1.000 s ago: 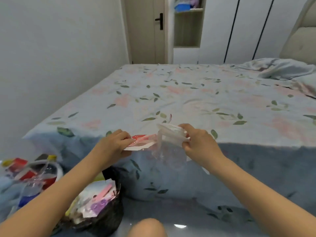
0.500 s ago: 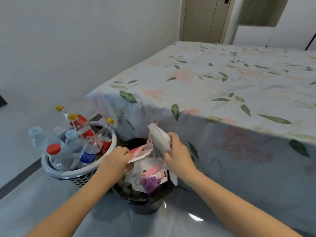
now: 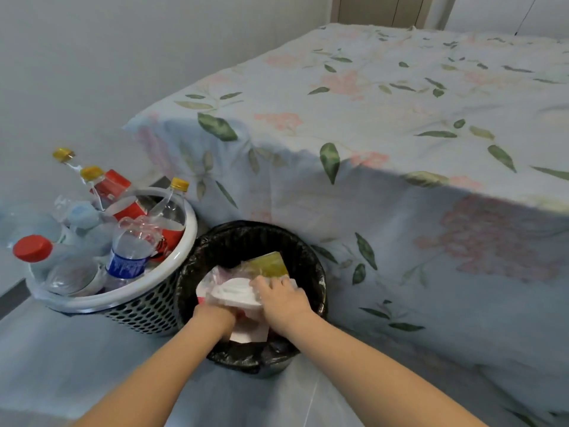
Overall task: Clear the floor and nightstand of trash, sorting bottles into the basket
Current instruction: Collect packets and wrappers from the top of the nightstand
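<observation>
A bin with a black liner stands on the floor against the bed and holds several wrappers. Both of my hands are down inside it. My right hand lies curled over a crumpled white wrapper on top of the pile. My left hand is sunk wrist-deep beside a pink and white wrapper, with its fingers hidden. A yellow packet sits at the far side of the bin. To the left, touching the bin, a white perforated basket holds several plastic bottles.
The bed with a floral cover fills the right and rear, its cover hanging down to the floor just behind the bin. A pale wall runs along the left. Glossy grey floor lies in front of the basket.
My head turned down and left from the bed toward the bin. Both hands carried the wrappers from above the bed's edge down into the bin, where they now press into the pile.
</observation>
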The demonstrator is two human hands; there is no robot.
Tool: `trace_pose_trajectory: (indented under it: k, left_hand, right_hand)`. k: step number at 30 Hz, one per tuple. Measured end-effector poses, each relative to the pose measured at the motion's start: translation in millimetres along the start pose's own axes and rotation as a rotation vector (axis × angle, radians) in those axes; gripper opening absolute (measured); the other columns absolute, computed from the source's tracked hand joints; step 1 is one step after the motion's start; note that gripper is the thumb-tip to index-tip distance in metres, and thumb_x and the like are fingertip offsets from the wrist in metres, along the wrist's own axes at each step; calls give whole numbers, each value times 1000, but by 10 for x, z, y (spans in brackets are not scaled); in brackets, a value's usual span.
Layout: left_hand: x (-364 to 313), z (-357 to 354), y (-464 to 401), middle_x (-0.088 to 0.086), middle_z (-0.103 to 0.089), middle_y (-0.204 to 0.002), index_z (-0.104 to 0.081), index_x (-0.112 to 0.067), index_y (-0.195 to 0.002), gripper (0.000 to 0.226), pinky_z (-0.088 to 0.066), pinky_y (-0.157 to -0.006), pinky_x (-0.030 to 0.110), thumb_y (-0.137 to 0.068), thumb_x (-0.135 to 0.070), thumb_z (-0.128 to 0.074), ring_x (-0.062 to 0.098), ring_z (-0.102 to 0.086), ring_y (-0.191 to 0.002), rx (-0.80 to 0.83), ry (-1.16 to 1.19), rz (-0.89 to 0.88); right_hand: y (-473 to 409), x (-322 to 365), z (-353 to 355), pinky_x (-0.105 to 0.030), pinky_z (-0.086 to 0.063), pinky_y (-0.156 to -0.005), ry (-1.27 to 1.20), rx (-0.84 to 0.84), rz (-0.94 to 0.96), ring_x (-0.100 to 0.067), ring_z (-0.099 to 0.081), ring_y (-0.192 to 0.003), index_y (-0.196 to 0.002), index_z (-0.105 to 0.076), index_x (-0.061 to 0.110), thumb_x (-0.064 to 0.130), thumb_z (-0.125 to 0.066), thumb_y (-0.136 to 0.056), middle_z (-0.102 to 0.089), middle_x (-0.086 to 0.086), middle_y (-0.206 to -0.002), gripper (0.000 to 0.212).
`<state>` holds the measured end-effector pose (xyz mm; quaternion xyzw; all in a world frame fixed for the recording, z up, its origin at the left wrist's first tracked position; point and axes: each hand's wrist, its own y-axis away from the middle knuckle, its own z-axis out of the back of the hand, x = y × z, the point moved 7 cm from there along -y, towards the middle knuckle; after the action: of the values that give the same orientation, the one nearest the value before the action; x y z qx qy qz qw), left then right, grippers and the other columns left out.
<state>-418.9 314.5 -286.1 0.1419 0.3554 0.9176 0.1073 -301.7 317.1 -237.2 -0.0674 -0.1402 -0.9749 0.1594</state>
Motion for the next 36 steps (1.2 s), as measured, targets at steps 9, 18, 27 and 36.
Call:
trace_pose_trajectory:
  k: [9, 18, 27, 36]
  left_hand:
    - [-62, 759, 1114, 1, -59, -129, -54, -23, -129, 47, -39, -99, 24, -88, -46, -55, 20, -54, -112, 395, -80, -165]
    - [-2027, 3018, 1860, -3, -51, -134, -48, -25, -132, 47, -48, -95, 40, -91, -47, -50, 18, -51, -121, -600, 89, -569]
    - [-4468, 3517, 3221, -4, -60, -123, -43, -29, -134, 53, -47, -85, 36, -86, -53, -50, 21, -55, -115, -827, -102, -975]
    - [-7331, 3185, 5028, -7, -60, -121, -40, -35, -135, 60, -50, -85, 34, -83, -65, -46, 15, -56, -111, -845, -181, -1463]
  right_hand:
    - [605, -209, 629, -40, -35, -104, -287, 81, 92, -29, -27, -127, -143, -23, 27, 41, -71, -76, -36, -9, -132, 83]
    - [2628, -1973, 2053, -32, -37, -104, -283, -393, -434, -17, -35, -129, -141, -33, 28, 54, -45, -91, -45, 5, -133, 58]
    - [5544, -3197, 2538, -36, -47, -96, -194, -630, -987, -17, -47, -120, -126, -51, 25, 64, -46, -85, -55, 4, -123, 56]
    - [8919, -3888, 2152, -33, -49, -84, -248, -860, -1600, -16, -54, -110, -124, -49, 31, 66, -55, -77, -60, 6, -117, 58]
